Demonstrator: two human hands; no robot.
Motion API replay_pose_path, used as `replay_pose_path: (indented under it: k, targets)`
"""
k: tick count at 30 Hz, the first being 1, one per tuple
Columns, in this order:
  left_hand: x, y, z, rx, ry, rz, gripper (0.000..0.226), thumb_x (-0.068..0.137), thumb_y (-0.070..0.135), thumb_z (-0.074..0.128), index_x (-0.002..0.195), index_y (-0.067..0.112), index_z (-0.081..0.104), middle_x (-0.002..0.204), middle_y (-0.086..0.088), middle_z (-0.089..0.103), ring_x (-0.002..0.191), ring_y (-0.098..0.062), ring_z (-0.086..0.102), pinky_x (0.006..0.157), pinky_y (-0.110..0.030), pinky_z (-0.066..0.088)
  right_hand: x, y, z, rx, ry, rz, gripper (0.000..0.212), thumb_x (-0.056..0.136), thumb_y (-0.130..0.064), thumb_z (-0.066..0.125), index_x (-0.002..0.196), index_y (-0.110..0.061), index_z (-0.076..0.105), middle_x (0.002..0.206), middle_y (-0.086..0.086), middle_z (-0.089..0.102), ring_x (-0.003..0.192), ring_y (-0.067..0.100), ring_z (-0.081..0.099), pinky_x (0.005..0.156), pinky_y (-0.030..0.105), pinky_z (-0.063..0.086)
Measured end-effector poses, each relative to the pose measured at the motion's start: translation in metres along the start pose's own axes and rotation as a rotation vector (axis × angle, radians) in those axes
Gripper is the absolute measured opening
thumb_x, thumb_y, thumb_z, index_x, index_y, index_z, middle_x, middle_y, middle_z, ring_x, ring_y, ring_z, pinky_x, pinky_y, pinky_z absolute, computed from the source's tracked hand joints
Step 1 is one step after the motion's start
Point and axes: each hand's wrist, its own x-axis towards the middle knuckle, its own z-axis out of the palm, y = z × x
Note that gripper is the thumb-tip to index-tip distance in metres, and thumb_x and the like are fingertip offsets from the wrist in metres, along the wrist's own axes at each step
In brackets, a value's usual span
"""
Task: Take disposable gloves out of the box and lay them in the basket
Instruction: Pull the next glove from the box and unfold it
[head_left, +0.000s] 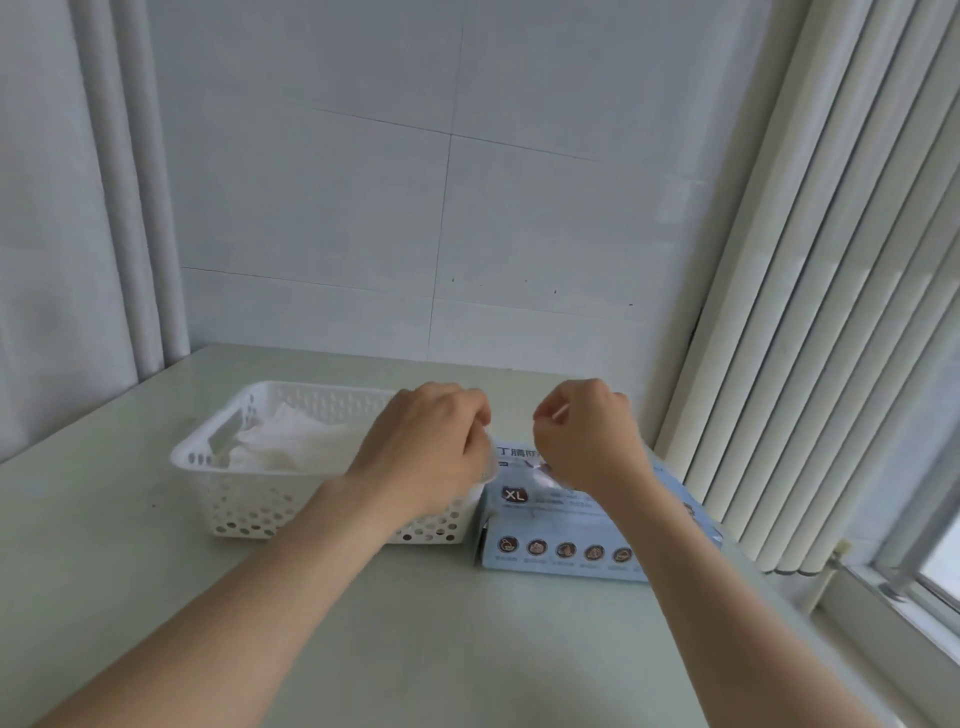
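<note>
A thin clear glove (489, 464) is pinched between the curled fingers of left hand (431, 447) and right hand (587, 441) just above the box (561, 525), apparently spread for laying flat in the basket (249, 512), where white gloves (291, 447) are already piled.

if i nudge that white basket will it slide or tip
Probably slides: the basket looks like thin perforated plastic holding only crumpled gloves, so likely light, on a smooth table. Tipping seems unlikely, since it sits wide and low.
</note>
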Motion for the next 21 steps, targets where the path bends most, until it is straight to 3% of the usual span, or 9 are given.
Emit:
replay_pose_path:
  k: [3,6,8,11,15,18,21]
  targets:
    - [-0.004,0.009,0.019,0.15,-0.052,0.131,0.03,0.103,0.036,0.041,0.107,0.024,0.069,0.103,0.008,0.07,0.099,-0.016,0.061,0.097,-0.038,0.046,-0.006,0.033,-0.006,-0.116,0.007,0.097,0.008,0.083,-0.012,0.065,0.082,-0.012,0.073,0.078,0.005,0.073,0.068,0.028,0.071,0.063,0.042,0.064]
    - [-0.009,0.015,0.033,0.253,-0.082,0.196,0.042,0.1,0.044,0.034,0.107,0.025,0.07,0.115,0.007,0.069,0.108,-0.019,0.059,0.099,-0.039,0.044,-0.013,0.06,0.0,-0.136,0.0,0.116,0.017,0.078,-0.015,0.063,0.074,-0.001,0.071,0.065,0.014,0.069,0.055,0.03,0.056,0.046,0.037,0.048]
    - [-0.013,0.018,0.037,0.308,-0.081,0.24,0.049,0.098,0.045,0.031,0.104,0.023,0.074,0.123,0.004,0.07,0.111,-0.023,0.06,0.1,-0.041,0.044,-0.015,0.069,0.008,-0.13,-0.019,0.1,0.019,0.08,-0.015,0.06,0.073,0.0,0.07,0.065,0.016,0.067,0.054,0.022,0.046,0.047,0.032,0.039]
    - [-0.015,0.02,0.039,0.376,-0.105,0.243,0.053,0.1,0.045,0.024,0.101,0.023,0.072,0.11,0.006,0.071,0.109,-0.024,0.057,0.103,-0.043,0.039,-0.013,0.076,0.019,-0.149,-0.054,0.067,0.022,0.086,-0.014,0.054,0.074,0.0,0.065,0.062,0.011,0.059,0.053,0.022,0.041,0.048,0.035,0.038]
    - [-0.015,0.021,0.039,0.398,-0.129,0.23,0.057,0.099,0.047,0.018,0.106,0.024,0.07,0.108,0.009,0.07,0.11,-0.025,0.055,0.107,-0.045,0.036,-0.011,0.076,0.024,-0.194,-0.178,0.053,0.03,0.095,-0.016,0.047,0.066,-0.009,0.043,0.064,0.007,0.044,0.056,0.024,0.035,0.052,0.037,0.035]
    - [-0.015,0.02,0.041,0.407,-0.132,0.236,0.057,0.101,0.048,0.017,0.103,0.024,0.069,0.104,0.008,0.071,0.108,-0.027,0.057,0.104,-0.046,0.037,-0.012,0.072,0.02,-0.249,-0.249,0.058,0.024,0.097,-0.009,0.044,0.075,-0.005,0.054,0.074,0.009,0.054,0.056,0.025,0.045,0.05,0.034,0.042]
    - [-0.016,0.02,0.04,0.431,-0.149,0.239,0.061,0.102,0.061,0.019,0.107,0.027,0.07,0.105,0.008,0.07,0.109,-0.028,0.056,0.104,-0.048,0.037,-0.013,0.065,0.016,-0.287,-0.268,0.021,0.021,0.097,-0.002,0.047,0.094,-0.004,0.068,0.089,0.012,0.06,0.062,0.028,0.053,0.055,0.039,0.053]
